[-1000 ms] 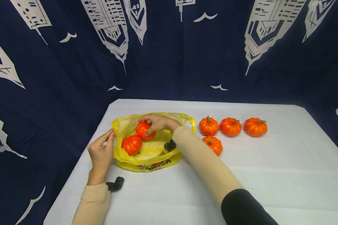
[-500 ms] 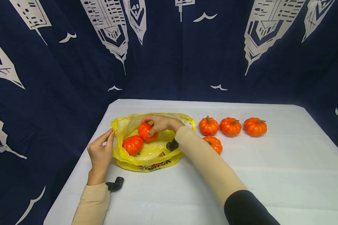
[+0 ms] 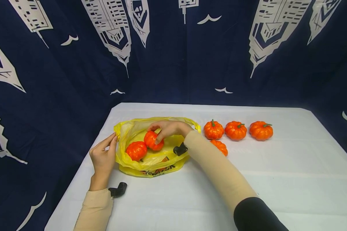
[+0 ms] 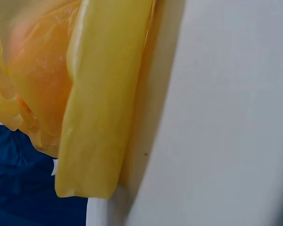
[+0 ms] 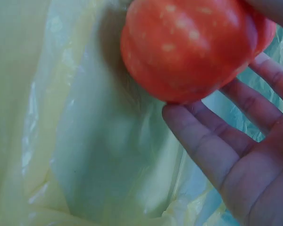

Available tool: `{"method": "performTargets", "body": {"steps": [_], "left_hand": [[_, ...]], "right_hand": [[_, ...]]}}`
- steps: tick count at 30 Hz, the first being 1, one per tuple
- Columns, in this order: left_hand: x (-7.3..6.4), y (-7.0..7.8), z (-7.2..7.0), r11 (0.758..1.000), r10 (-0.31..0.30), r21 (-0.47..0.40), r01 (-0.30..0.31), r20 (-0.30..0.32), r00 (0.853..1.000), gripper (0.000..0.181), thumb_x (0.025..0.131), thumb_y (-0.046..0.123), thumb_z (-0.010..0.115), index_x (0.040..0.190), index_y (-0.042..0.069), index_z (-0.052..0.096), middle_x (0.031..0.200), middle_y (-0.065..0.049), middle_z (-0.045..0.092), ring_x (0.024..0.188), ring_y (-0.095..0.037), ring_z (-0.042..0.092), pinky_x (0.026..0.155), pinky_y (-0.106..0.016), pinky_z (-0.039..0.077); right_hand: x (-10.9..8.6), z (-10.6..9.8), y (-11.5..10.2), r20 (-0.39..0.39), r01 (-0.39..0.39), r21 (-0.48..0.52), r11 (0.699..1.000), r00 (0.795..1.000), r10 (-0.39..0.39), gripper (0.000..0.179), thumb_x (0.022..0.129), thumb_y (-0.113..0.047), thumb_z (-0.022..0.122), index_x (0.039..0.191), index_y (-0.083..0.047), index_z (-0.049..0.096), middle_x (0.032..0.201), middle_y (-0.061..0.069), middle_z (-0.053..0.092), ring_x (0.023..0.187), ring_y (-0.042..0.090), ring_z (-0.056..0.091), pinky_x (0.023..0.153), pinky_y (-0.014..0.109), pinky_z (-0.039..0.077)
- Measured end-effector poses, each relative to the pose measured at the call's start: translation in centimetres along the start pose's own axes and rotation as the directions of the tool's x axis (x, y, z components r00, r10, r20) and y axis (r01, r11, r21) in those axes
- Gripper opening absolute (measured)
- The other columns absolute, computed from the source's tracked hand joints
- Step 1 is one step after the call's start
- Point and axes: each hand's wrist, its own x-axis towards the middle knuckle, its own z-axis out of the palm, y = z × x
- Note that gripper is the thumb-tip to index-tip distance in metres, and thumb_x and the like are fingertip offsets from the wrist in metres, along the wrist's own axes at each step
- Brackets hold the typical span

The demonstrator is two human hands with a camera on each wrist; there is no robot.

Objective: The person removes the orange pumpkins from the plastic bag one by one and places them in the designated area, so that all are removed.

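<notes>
A yellow plastic bag (image 3: 159,157) lies with its mouth spread wide on the table. My left hand (image 3: 102,158) pinches the bag's left rim between thumb and fingertips. Inside the bag, my right hand (image 3: 171,128) holds a small orange-red pumpkin (image 3: 153,141) by its top and side. A second small pumpkin (image 3: 136,150) sits in the bag just left of it. In the right wrist view, thumb and fingers lie about the held pumpkin (image 5: 193,47), close over the bag's inside. The left wrist view shows only a yellow bag fold (image 4: 104,94), not the left hand.
Right of the bag, three pumpkins stand in a row: one near the bag (image 3: 213,130), a middle one (image 3: 235,130) and a right one (image 3: 261,130). Another pumpkin (image 3: 219,147) is partly hidden by the right forearm. A dark blue printed cloth (image 3: 167,70) hangs behind the white table (image 3: 277,186).
My right hand has shifted slightly right and toward me with the pumpkin, inside the bag. The left hand keeps its place on the rim.
</notes>
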Motion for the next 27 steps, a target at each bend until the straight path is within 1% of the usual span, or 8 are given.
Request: {"method": "performTargets", "body": {"steps": [3, 7, 13, 17, 19, 23, 27], "left_hand": [[0.0, 0.0, 0.0, 1.0, 0.0, -0.007, 0.0, 0.001, 1.0, 0.016, 0.074, 0.008, 0.07, 0.09, 0.005, 0.071, 0.081, -0.012, 0.07, 0.061, -0.019, 0.061, 0.064, -0.001, 0.041], [0.0, -0.2, 0.0, 1.0, 0.002, -0.006, -0.001, 0.007, 1.0, 0.016, 0.076, 0.009, 0.069, 0.091, 0.005, 0.071, 0.081, -0.012, 0.07, 0.061, -0.017, 0.062, 0.064, -0.002, 0.042], [-0.1, -0.3, -0.1, 1.0, -0.004, -0.008, 0.004, 0.011, 1.0, 0.016, 0.076, 0.01, 0.069, 0.091, 0.005, 0.071, 0.081, -0.013, 0.07, 0.066, -0.005, 0.062, 0.064, -0.002, 0.043], [-0.1, -0.3, -0.2, 1.0, 0.001, -0.012, 0.0, 0.014, 1.0, 0.016, 0.077, 0.01, 0.068, 0.091, 0.005, 0.071, 0.081, -0.013, 0.069, 0.066, -0.007, 0.062, 0.065, -0.003, 0.043], [-0.1, -0.3, -0.1, 1.0, 0.002, -0.012, -0.002, 0.013, 1.0, 0.016, 0.077, 0.01, 0.068, 0.091, 0.006, 0.071, 0.082, -0.013, 0.07, 0.065, -0.009, 0.062, 0.065, -0.003, 0.043], [0.0, -0.3, -0.1, 1.0, 0.0, -0.011, 0.0, 0.012, 1.0, 0.016, 0.076, 0.009, 0.069, 0.091, 0.006, 0.071, 0.081, -0.013, 0.069, 0.065, -0.007, 0.061, 0.064, -0.002, 0.043], [-0.1, -0.3, -0.1, 1.0, 0.001, -0.008, -0.001, 0.013, 1.0, 0.016, 0.076, 0.009, 0.069, 0.091, 0.006, 0.071, 0.082, -0.013, 0.069, 0.064, -0.006, 0.061, 0.064, -0.002, 0.042]], "right_hand": [[-0.3, 0.0, 0.2, 0.032, 0.017, 0.037, 0.999, 0.999, -0.018, 0.061, 0.07, -0.017, 0.074, 0.125, -0.025, 0.046, 0.133, -0.004, 0.04, 0.121, 0.018, 0.035, 0.093, 0.03, 0.042], [-0.7, -0.1, 0.5, 0.051, 0.033, 0.062, 0.998, 0.998, -0.036, 0.067, 0.071, -0.017, 0.073, 0.13, -0.023, 0.042, 0.135, -0.003, 0.037, 0.124, 0.019, 0.032, 0.095, 0.03, 0.041], [-1.4, -0.3, 0.7, 0.061, 0.042, 0.073, 0.996, 0.997, -0.046, 0.064, 0.071, -0.019, 0.073, 0.129, -0.023, 0.045, 0.133, -0.004, 0.039, 0.123, 0.018, 0.033, 0.093, 0.029, 0.041], [-1.6, -0.3, 0.9, 0.071, 0.071, 0.096, 0.993, 0.994, -0.078, 0.06, 0.072, -0.017, 0.072, 0.126, -0.025, 0.047, 0.132, -0.004, 0.04, 0.123, 0.019, 0.033, 0.093, 0.029, 0.042], [-1.7, -0.4, 1.0, 0.076, 0.087, 0.111, 0.99, 0.993, -0.096, 0.06, 0.072, -0.016, 0.072, 0.126, -0.024, 0.046, 0.132, -0.003, 0.04, 0.123, 0.02, 0.033, 0.093, 0.03, 0.042], [-2.0, -0.4, 1.1, 0.079, 0.116, 0.119, 0.986, 0.989, -0.126, 0.066, 0.072, -0.016, 0.073, 0.13, -0.018, 0.043, 0.133, -0.002, 0.039, 0.123, 0.021, 0.034, 0.094, 0.031, 0.041], [-2.4, -0.2, 1.0, 0.078, 0.148, 0.129, 0.981, 0.984, -0.158, 0.069, 0.072, -0.016, 0.073, 0.133, -0.018, 0.041, 0.134, -0.005, 0.04, 0.121, 0.021, 0.037, 0.095, 0.031, 0.04]]}}
